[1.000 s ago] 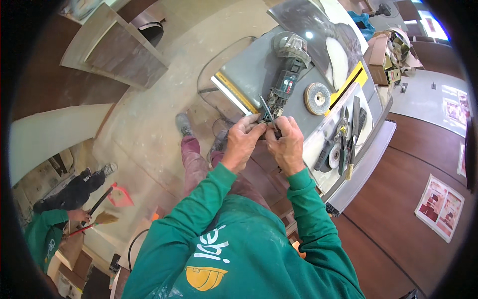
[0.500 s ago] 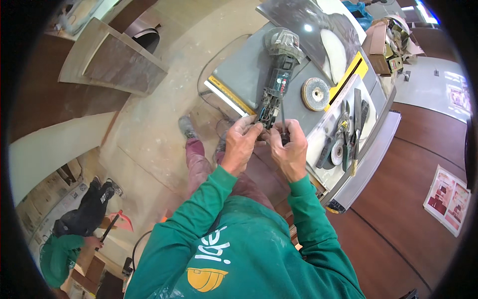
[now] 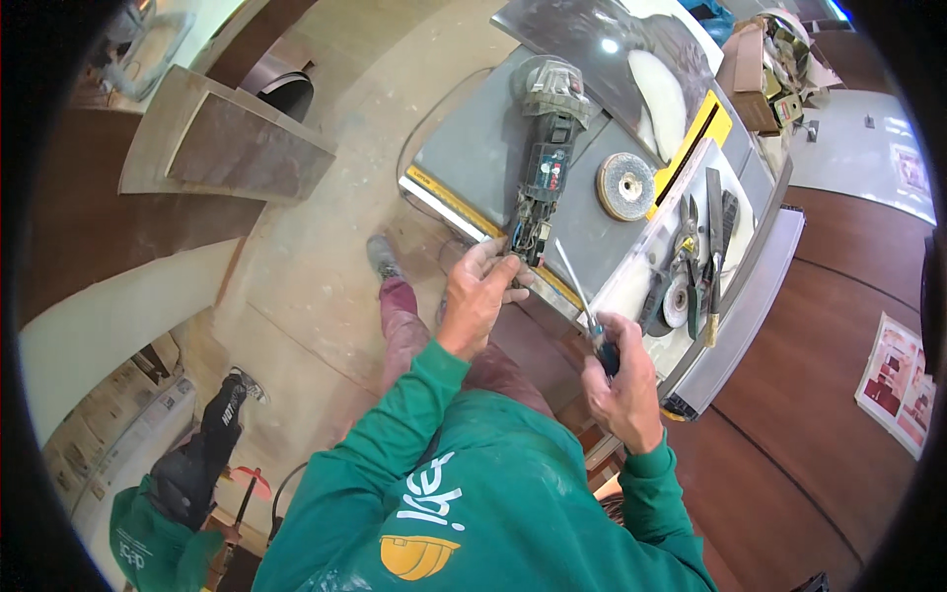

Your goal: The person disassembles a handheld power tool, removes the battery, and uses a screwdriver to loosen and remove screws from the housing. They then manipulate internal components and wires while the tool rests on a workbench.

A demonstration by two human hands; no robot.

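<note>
An angle grinder [image 3: 548, 168] lies across the grey work surface, its rear housing off and its wires and inner parts bare at the near end. My left hand [image 3: 478, 296] is closed at that end, thumb and fingers pinched by the exposed parts; any small piece between them is hidden. In my right hand [image 3: 628, 385] a screwdriver [image 3: 598, 340] with a dark handle is gripped, its shaft pointing up and away, apart from the grinder. A round grinding disc [image 3: 625, 186] rests to the grinder's right.
Snips [image 3: 686, 237], a small disc [image 3: 677, 301] and other hand tools lie on a white board at the right. A yellow rule [image 3: 705, 133] lies behind them. A cardboard box [image 3: 755, 74] stands far right. Another person [image 3: 168, 503] works at lower left.
My right hand has drawn back from the grinder to the right and nearer me, with the screwdriver now in plain view. My left hand stays at the grinder's end. The other person has shifted.
</note>
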